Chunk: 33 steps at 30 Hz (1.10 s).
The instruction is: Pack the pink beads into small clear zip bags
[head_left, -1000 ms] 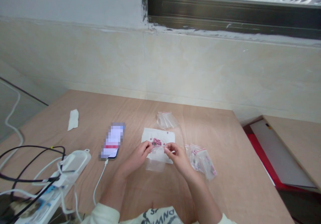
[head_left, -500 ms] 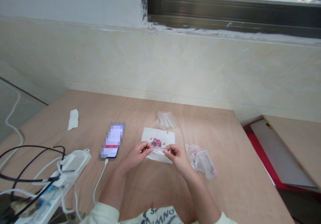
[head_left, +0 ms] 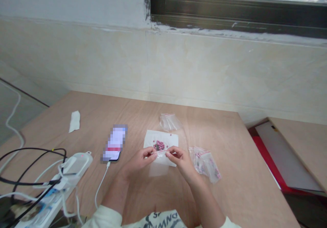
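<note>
My left hand (head_left: 142,158) and my right hand (head_left: 179,157) pinch the two ends of the top edge of a small clear zip bag (head_left: 158,170). Its see-through body stretches from the fingers toward me, past the near edge of a white sheet of paper (head_left: 149,136). Just beyond my fingertips, a cluster of pink beads (head_left: 160,145) with a few darker green ones lies on that sheet. Whether anything is inside the held bag, I cannot tell.
Clear bags (head_left: 169,122) lie behind the paper. To the right are zip bags (head_left: 204,163) with pink pieces inside. On the left are a charging phone (head_left: 114,142), a white scrap (head_left: 74,121) and a power strip (head_left: 76,163) with tangled cables.
The held bag's top edge has tilted and its pink line shows less. The bag's body now shows spread below my hands toward me. My fingers have shifted slightly.
</note>
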Each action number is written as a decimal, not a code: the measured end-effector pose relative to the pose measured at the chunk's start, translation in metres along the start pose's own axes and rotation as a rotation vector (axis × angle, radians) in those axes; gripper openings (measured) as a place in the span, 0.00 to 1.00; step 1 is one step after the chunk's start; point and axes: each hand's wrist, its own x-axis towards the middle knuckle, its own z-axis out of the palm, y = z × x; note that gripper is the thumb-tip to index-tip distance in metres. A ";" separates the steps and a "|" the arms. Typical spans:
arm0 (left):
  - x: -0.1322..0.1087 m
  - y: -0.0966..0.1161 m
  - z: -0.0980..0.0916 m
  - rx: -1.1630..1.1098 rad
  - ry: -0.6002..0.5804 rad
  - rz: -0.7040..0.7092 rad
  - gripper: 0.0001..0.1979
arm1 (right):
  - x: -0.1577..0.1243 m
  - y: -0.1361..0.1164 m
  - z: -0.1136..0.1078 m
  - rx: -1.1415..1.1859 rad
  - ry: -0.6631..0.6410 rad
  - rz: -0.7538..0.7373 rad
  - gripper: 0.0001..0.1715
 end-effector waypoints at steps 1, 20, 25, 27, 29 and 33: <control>0.000 0.000 0.001 0.022 0.004 0.008 0.13 | 0.000 0.000 0.001 0.007 -0.017 0.005 0.13; 0.012 -0.007 0.018 0.070 0.067 0.069 0.13 | 0.000 0.002 0.014 0.059 -0.056 0.004 0.14; 0.010 -0.003 0.015 0.066 0.033 0.068 0.11 | 0.002 0.005 0.007 0.064 0.003 -0.034 0.13; 0.008 -0.002 0.011 0.040 0.029 0.038 0.11 | 0.002 0.006 0.003 0.061 0.024 -0.043 0.13; 0.006 -0.002 0.007 0.041 0.035 0.005 0.11 | 0.003 0.006 0.000 0.063 0.048 -0.041 0.13; 0.007 -0.006 0.003 0.061 0.087 0.023 0.12 | 0.003 0.004 0.002 0.072 0.063 -0.023 0.15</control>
